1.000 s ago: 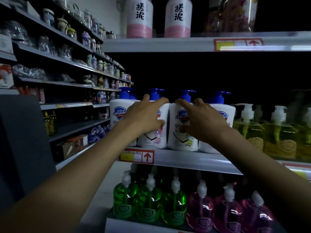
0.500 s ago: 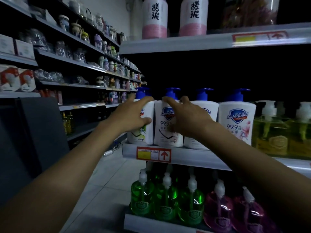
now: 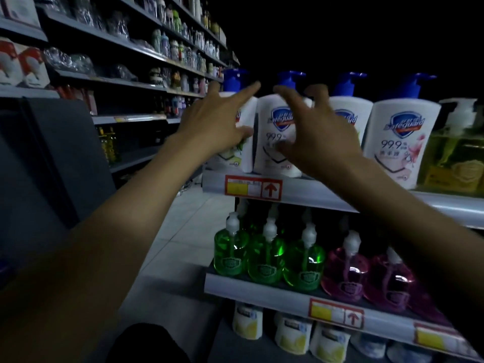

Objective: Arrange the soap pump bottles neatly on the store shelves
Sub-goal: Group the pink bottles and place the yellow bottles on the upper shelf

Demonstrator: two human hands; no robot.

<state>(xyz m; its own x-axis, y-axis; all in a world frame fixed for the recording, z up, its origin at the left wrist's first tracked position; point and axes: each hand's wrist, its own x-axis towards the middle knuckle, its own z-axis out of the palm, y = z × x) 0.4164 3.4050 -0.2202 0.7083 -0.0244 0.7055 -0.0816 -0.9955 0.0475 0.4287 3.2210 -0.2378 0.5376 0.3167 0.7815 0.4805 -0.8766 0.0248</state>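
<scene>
A long wall of shelving [image 3: 110,40] runs down the left of the aisle, crowded with small bottles and jars too blurred to read. Straight ahead stands a nearer rack; its top visible shelf [image 3: 327,195] carries four white pump bottles with blue pumps, standing upright in a row, touching or nearly so. The rightmost white bottle [image 3: 403,142] reads "Safeguard" on a blue shield, with "99.9" below it; the second from the left [image 3: 272,137] shows the same shield and number, partly covered. The leftmost [image 3: 247,121] and the third [image 3: 351,111] are mostly hidden by the hands. A yellow soap bottle [image 3: 455,153] stands to their right. A red-framed price tag [image 3: 253,186] with an upward arrow sits on the shelf edge.

The shelf below holds three green pump bottles [image 3: 265,255] and two pink ones [image 3: 345,273]; under these, white pouches [image 3: 247,323] with unreadable labels.

The left hand [image 3: 212,124] has its fingers spread, thumb against the leftmost bottle. The right hand [image 3: 319,134] is spread too, fingers loosely curled in front of the second and third bottles; neither clasps anything.
</scene>
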